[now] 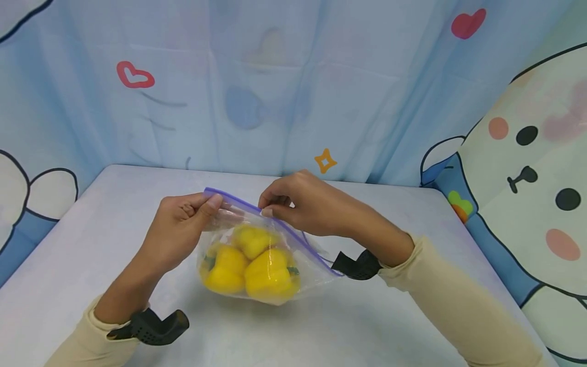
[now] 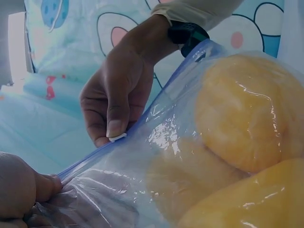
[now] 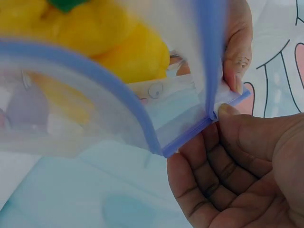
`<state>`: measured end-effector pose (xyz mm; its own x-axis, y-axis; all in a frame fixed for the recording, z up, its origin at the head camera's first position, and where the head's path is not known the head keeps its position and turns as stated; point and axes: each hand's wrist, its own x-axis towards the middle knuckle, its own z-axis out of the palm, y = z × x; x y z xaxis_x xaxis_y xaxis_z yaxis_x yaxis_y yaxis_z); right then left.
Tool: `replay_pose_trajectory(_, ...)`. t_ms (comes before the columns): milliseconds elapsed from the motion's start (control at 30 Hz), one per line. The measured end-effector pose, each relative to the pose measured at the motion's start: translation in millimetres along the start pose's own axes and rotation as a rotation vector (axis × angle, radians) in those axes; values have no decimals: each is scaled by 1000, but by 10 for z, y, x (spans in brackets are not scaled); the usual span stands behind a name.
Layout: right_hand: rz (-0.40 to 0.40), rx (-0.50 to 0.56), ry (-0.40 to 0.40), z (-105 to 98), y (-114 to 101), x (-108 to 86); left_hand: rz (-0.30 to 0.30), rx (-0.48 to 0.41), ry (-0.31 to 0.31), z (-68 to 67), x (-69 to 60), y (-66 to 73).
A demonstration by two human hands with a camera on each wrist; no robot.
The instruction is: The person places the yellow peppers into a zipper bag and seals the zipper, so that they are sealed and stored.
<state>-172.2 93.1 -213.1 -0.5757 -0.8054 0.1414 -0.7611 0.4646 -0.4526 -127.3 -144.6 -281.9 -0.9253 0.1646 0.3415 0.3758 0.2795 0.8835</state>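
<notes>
A clear zip bag (image 1: 316,270) with a purple-blue zip edge holds three yellow bell peppers (image 1: 270,272), seen through the plastic. My left hand (image 1: 181,229) pinches the bag's upper left corner between thumb and fingers. Partway along the zip edge, my right hand (image 1: 307,201) pinches a small white slider (image 2: 118,137), which shows in the left wrist view. In the right wrist view the bag's mouth gapes on the near side of the right hand (image 3: 237,166), with a pepper (image 3: 123,42) visible inside. Beyond the pinch, the left fingers (image 3: 237,61) hold the corner.
A white table (image 1: 101,229) lies under the bag. Behind it hangs a light blue curtain (image 1: 183,117) with hearts and cartoon figures. Each wrist wears a black camera mount, one on the left (image 1: 158,328) and one on the right (image 1: 357,265).
</notes>
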Motion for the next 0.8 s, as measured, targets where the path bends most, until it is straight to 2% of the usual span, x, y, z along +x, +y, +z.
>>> replay_pose_trajectory(100,-1,-4,15,-16,24,-38,22,-34,8,-2,5,-18)
replay_pose_trajectory(267,23,4,64,-18,86,-118,25,-94,19,7,19,-23)
replay_pose_trajectory(600,42,11,140,19,192,-225,-21,-31,106,-32,32,-47)
replay_pose_trajectory(800,27,-6,172,24,284,-284,-25,-76,117,-61,37,-70)
